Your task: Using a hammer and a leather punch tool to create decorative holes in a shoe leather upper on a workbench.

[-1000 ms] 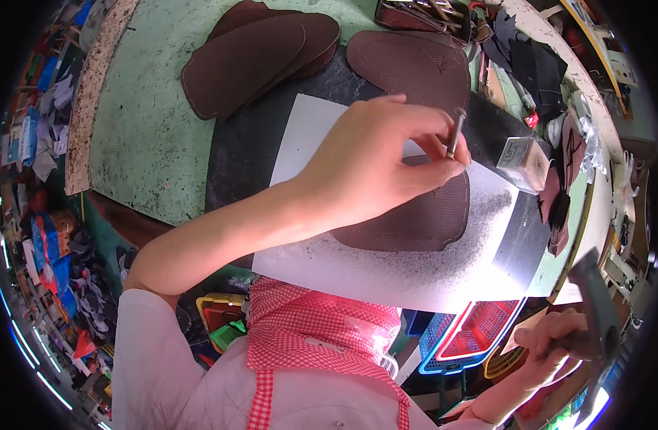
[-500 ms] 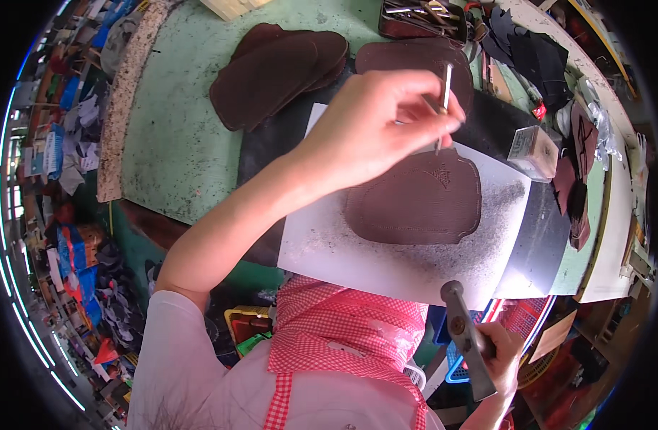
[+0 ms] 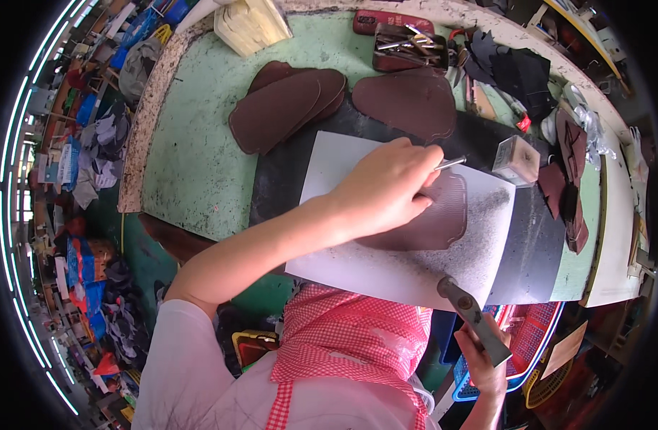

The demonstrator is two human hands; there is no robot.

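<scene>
Hammer raised higher in right hand grip, left hand pinching metal punch on leather piece

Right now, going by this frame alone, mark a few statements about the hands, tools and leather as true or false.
1. The left hand holds a thin metal punch. True.
2. The right hand is empty. False: it grips a hammer.
3. The punch tip sits over the brown leather piece on the white sheet. True.
4. The hammer is striking the punch. False: it is held low, near the table edge, apart from the punch.
5. More leather pieces lie stacked beyond the sheet. True.
</scene>
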